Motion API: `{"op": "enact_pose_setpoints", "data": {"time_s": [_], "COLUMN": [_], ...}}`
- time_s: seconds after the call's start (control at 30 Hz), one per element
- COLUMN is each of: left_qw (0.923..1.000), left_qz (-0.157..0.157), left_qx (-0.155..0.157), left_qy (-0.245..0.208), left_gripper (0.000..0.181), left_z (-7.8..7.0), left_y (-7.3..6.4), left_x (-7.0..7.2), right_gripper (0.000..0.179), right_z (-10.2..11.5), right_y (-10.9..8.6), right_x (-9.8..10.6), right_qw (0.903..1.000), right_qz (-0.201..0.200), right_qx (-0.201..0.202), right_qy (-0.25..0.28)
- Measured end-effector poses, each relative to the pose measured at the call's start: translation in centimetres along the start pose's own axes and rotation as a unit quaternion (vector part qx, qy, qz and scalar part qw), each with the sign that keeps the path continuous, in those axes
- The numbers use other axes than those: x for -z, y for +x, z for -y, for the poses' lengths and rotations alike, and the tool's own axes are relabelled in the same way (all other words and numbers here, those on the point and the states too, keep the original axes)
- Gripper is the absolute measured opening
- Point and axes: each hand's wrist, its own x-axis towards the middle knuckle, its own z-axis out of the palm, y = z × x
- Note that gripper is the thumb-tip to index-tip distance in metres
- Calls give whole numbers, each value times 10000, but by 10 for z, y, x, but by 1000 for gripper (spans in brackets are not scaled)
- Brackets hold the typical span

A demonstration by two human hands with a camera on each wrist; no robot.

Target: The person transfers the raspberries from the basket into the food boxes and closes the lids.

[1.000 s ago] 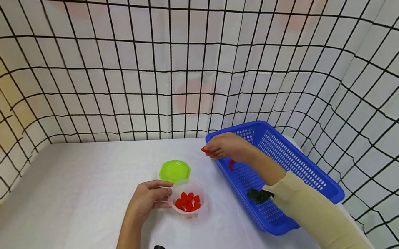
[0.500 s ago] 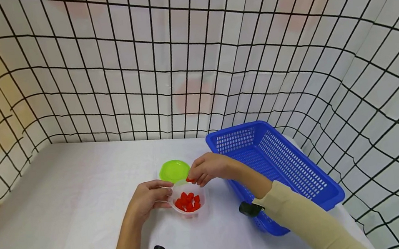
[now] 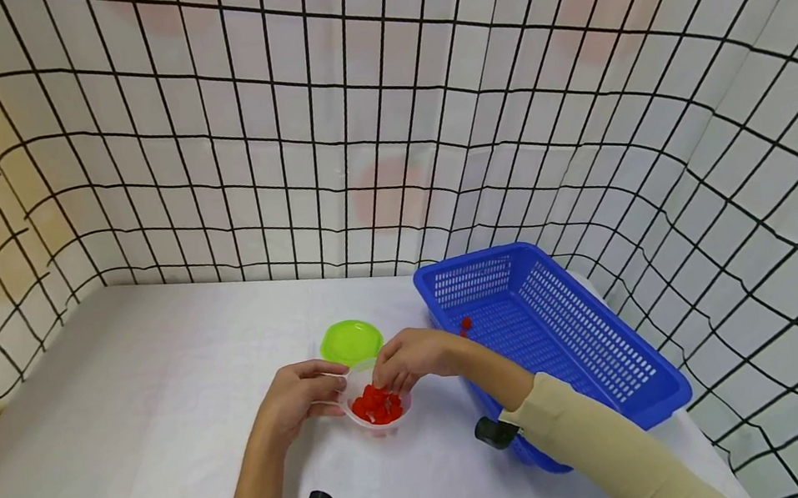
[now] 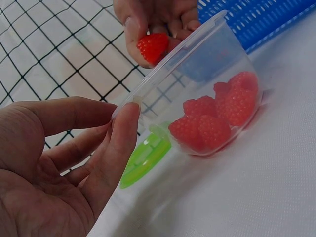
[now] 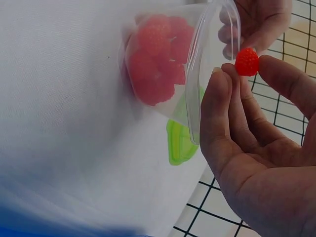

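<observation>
My left hand (image 3: pixel 298 401) pinches the rim of a clear plastic container (image 4: pixel 200 61) between thumb and fingers. The container stands on the white cloth, and several red raspberries (image 4: pixel 212 116) lie in its bottom. My right hand (image 3: pixel 413 355) is over the container's right far side. In the right wrist view its thumb and fingertips pinch a single raspberry (image 5: pixel 247 62) at the rim; that berry also shows in the left wrist view. In the head view, the right fingers cover part of the opening.
A green lid (image 3: pixel 351 341) lies just behind the container. To the right stands a blue perforated basket (image 3: pixel 580 318) with a few red berries (image 3: pixel 465 323) at its left side; my right forearm crosses over it. Black wire mesh (image 3: pixel 308 135) borders the table's back and sides.
My right hand has come left from the basket with a raspberry and lowered to the container's opening. The left hand keeps its grip on the rim, and the container has stayed in place.
</observation>
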Motion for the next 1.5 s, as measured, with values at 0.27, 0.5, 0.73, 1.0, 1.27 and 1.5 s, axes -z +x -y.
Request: {"op": "enact_pose_setpoints", "data": {"time_s": [0.27, 0.5, 0.73, 1.0, 1.27, 1.5], "left_qw": [10000, 10000, 10000, 10000, 10000, 10000], "left_qz": [-51, -61, -36, -30, -56, -48], "left_qx": [8, 51, 47, 57, 39, 2], "left_qy": [5, 30, 16, -22, -1, -17], "left_gripper": [28, 28, 29, 28, 28, 27], "left_z": [-1, -2, -2, -1, -1, 0], "left_y": [0, -1, -1, 0, -1, 0], "left_x": [-2, -2, -2, -2, -1, -1], "right_gripper": [23, 21, 20, 23, 35, 29], "right_z": [-5, -6, -8, -7, 9, 13], "right_y": [0, 0, 1, -1, -15, -30], "right_x": [-1, -1, -1, 0, 18, 53], "right_qw": [9999, 9998, 9999, 9999, 9990, 9908], "right_qz": [-28, 64, 54, 32, -369, -1145], "right_qx": [72, 148, 121, 105, 235, 486], "right_qy": [-125, -125, -68, -10, 122, 532]}}
